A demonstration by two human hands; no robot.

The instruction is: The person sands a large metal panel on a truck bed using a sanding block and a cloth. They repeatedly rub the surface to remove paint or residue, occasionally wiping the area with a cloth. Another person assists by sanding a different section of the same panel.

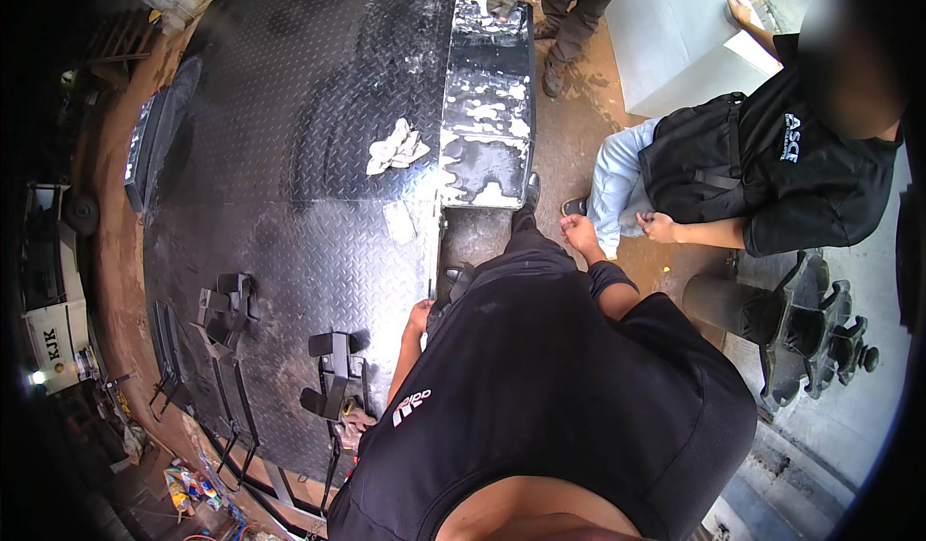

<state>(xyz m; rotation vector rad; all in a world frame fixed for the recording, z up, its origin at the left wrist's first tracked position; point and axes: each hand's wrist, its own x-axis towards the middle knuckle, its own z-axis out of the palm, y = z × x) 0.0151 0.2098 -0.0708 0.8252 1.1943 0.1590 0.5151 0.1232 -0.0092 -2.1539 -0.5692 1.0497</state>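
My left hand (421,316) is low at my left side, next to the edge of a black diamond-plate deck (260,242); its fingers are partly hidden. In front of my body, at the right, my right hand (581,234) hangs with its fingers curled in. Whether anything is inside them I cannot make out. Ahead of me, joined to the deck's edge, is a long black panel (490,59) with white filler patches. A crumpled white cloth (396,148) lies on the deck, and a pale flat piece (399,222) sits closer to me.
A co-worker's gloved hand (502,1) touches the panel's far end. At right another person (714,150) in black stands beside a large white box (675,30). Black metal brackets (335,367) and soiled gloves (353,428) lie at left. Dark ribbed metal parts (810,324) are at right.
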